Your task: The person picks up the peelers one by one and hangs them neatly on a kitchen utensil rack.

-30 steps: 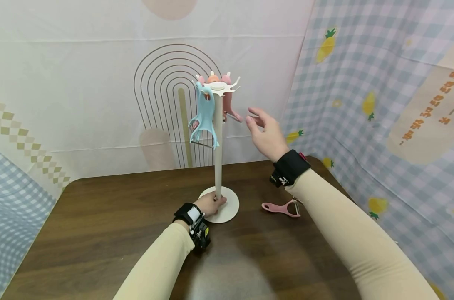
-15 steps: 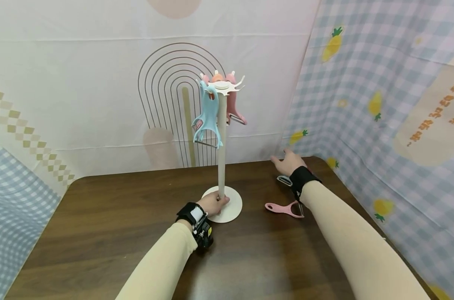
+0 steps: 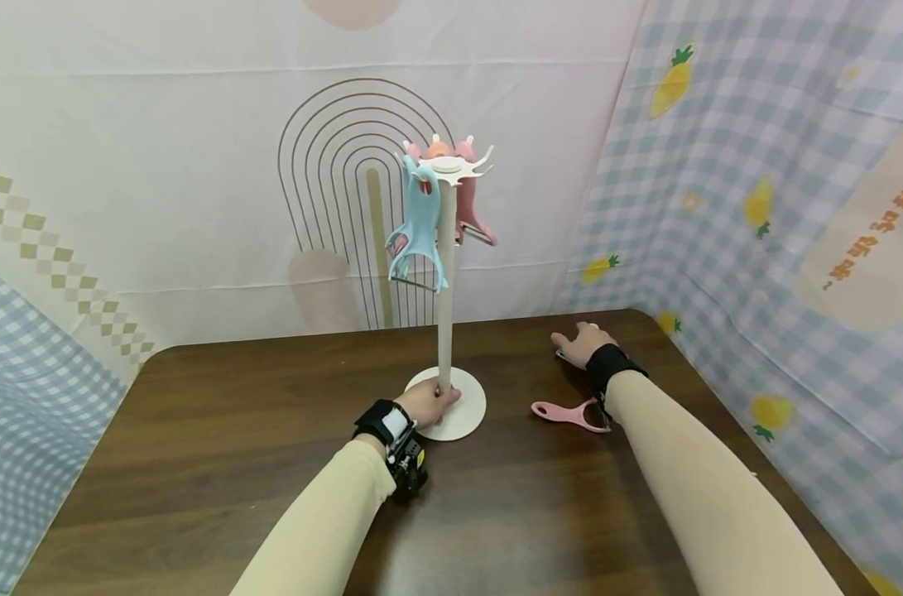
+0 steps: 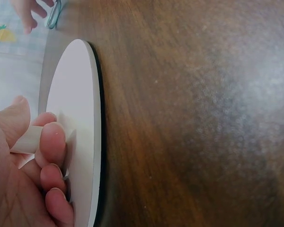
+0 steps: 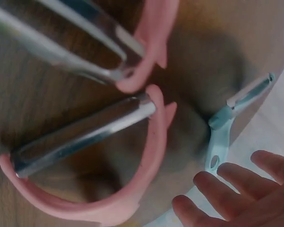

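My left hand [image 3: 425, 404] grips the white post [image 3: 445, 331] of a stand just above its round base [image 3: 472, 414]; in the left wrist view the fingers curl round it. At the table's back right, my right hand [image 3: 587, 346] hovers over a light blue peeler [image 5: 220, 137], its fingers extended and holding nothing. The fingertips come close to that peeler's handle in the right wrist view. Nearer the wrist lie a pink peeler [image 5: 151, 151] and a second pink peeler [image 5: 154, 38], the latter mostly hidden by the arm in the head view.
From the stand's hooked top [image 3: 447, 165] hang a blue peeler [image 3: 421, 219], a pink peeler [image 3: 466, 203] and an orange one [image 3: 438, 149], with another pink one partly behind. A white curtain [image 3: 198, 207] backs the brown table [image 3: 235, 463]; a checked cloth [image 3: 719, 207] borders its right side.
My right hand has moved from beside the hanging pink peeler down and right to the blue peeler on the table. My left hand keeps its grip on the post.
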### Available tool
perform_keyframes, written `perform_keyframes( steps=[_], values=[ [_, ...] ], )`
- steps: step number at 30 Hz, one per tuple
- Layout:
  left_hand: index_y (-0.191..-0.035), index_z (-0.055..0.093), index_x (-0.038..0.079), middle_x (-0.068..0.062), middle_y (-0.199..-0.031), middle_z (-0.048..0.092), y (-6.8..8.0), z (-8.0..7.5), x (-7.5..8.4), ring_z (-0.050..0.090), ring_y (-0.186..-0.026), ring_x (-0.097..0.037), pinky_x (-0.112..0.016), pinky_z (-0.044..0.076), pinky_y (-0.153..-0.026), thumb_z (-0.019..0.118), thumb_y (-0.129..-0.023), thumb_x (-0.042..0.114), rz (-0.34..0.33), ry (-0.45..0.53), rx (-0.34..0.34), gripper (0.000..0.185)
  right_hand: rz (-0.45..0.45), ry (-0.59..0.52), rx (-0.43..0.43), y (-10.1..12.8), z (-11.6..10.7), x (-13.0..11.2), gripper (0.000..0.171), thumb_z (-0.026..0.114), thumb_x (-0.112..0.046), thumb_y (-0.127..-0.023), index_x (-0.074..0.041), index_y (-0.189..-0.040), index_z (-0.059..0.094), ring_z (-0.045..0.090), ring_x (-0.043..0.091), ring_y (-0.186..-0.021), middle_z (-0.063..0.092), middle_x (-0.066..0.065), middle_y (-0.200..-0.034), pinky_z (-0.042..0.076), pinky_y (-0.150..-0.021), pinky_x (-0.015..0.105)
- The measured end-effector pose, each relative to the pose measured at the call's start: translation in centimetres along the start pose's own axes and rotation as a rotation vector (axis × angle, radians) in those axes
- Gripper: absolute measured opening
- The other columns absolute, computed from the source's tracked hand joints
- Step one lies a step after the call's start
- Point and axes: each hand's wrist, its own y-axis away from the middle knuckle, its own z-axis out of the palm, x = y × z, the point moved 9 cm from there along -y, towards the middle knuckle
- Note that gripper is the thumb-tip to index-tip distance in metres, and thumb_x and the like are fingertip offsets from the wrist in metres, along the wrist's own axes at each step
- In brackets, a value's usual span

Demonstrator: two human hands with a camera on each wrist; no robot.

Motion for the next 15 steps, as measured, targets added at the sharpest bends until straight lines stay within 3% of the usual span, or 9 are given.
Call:
perform_keyframes(
  steps=[12, 15],
  values=[
    [-0.100, 0.056, 0.005, -0.002, -0.057, 0.050, -0.1, 0.0, -0.1, 0.049, -0.055, -0.014, -0.027, 0.039, -0.058, 0.049, -0.103, 0.029, -0.001, -0.002, -0.004, 0.026, -0.022, 0.040, -0.050, 1.6, 0.7, -1.4, 0.070, 0.034, -0.042, -0.104, 0.015, -0.143, 0.027, 0.032, 0.050, -0.131, 0.033, 0.037, -0.143, 0.028, -0.106, 0.056],
    [-0.101, 0.056, 0.004, -0.002, -0.058, 0.051, 0.0, -0.1, -0.1, 0.049, -0.056, -0.014, -0.027, 0.039, -0.058, 0.049, -0.103, 0.029, -0.009, -0.003, -0.003, 0.026, -0.058, 0.048, -0.043, 1.6, 0.9, -1.8, 0.063, 0.036, -0.039, -0.105, 0.016, -0.137, 0.038, 0.040, 0.048, -0.126, 0.042, 0.036, -0.137, 0.033, -0.103, 0.054]
  ],
)
